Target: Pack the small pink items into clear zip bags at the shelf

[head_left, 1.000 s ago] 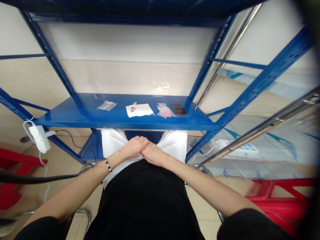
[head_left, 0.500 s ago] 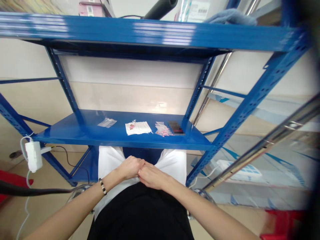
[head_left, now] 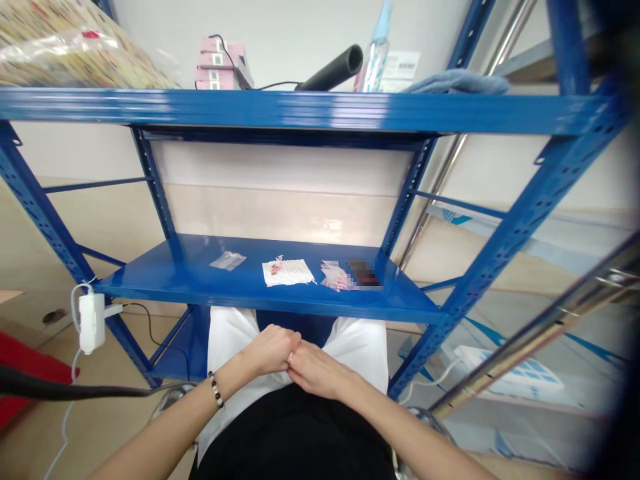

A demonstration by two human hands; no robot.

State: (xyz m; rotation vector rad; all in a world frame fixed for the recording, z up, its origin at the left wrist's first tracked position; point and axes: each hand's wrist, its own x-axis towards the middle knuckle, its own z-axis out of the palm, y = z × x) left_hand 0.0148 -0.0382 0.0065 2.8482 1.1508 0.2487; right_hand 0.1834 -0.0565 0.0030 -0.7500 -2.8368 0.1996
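Observation:
Above my lap, my left hand [head_left: 275,348] and my right hand [head_left: 319,370] meet with curled fingers. A tiny pinkish thing [head_left: 290,358] shows where they touch, too small to make out. A bracelet of dark and light beads [head_left: 216,390] circles my left wrist. Beyond my hands, on the blue shelf [head_left: 200,291], lies a white cloth pouch [head_left: 295,272] with small pink pieces [head_left: 276,268] on it. Left of it is a clear plastic bag [head_left: 229,260]. To its right sit clear bags with pink beads [head_left: 335,277], beside a dark blurred-out object [head_left: 364,273].
The upper shelf [head_left: 240,110] holds pink boxes [head_left: 220,67], a black tube [head_left: 333,70], a spray bottle [head_left: 377,53], a blue cloth [head_left: 457,81] and a large plastic-wrapped bundle [head_left: 65,53]. A white power strip [head_left: 92,323] hangs at the left post. A metal pole [head_left: 550,320] slants across the right.
The view has tilted up a little, so the scene sits lower and more of the upper shelf shows. My hands stay joined, and the things on the lower shelf have not moved.

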